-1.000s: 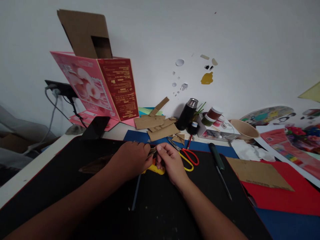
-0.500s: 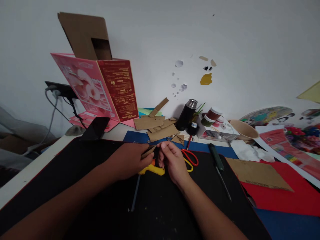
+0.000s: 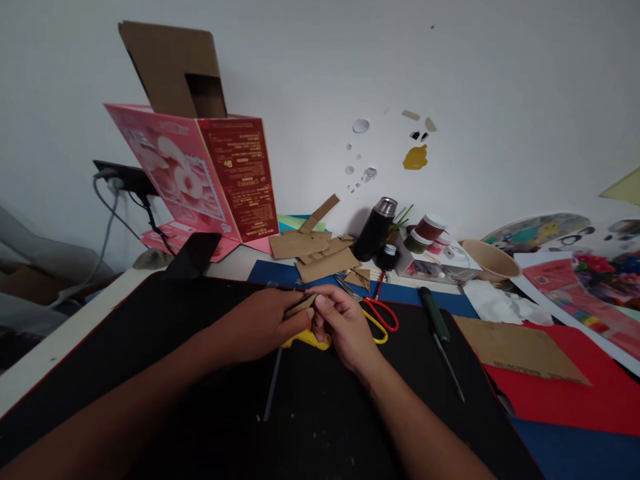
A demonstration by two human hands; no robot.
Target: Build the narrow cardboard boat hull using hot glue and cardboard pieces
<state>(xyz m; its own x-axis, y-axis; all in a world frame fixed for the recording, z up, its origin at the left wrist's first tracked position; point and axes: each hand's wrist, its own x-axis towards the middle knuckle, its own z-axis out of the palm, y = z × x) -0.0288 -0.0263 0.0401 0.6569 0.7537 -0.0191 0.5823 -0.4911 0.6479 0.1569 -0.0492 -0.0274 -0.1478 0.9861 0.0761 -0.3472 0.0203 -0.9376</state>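
Note:
My left hand (image 3: 267, 323) is closed around a small folded piece of brown cardboard (image 3: 301, 306), pinching it between thumb and fingers. At the far end of that piece, the thumb and fingertips of my right hand (image 3: 345, 325) press together on it. Below both hands lies a yellow glue gun (image 3: 307, 339), partly covered by them. A thin translucent glue stick (image 3: 273, 387) runs from it toward me over the black mat (image 3: 320, 420). Just right of my right hand are scissors (image 3: 385, 315) with red and yellow handles, blades pointing away.
Cardboard scraps (image 3: 320, 257), a black thermos (image 3: 375, 230) and paint jars (image 3: 425, 233) stand behind the hands. A green-handled pointed tool (image 3: 440, 333) lies on the right, beside a flat cardboard sheet (image 3: 520, 350) on red paper (image 3: 550, 393). A phone (image 3: 195, 255) and pink box (image 3: 195, 177) are at left.
My right hand has moved slightly left, and its fingertips now meet the cardboard piece in my left hand. The camera view has shifted a little; the other things stay put.

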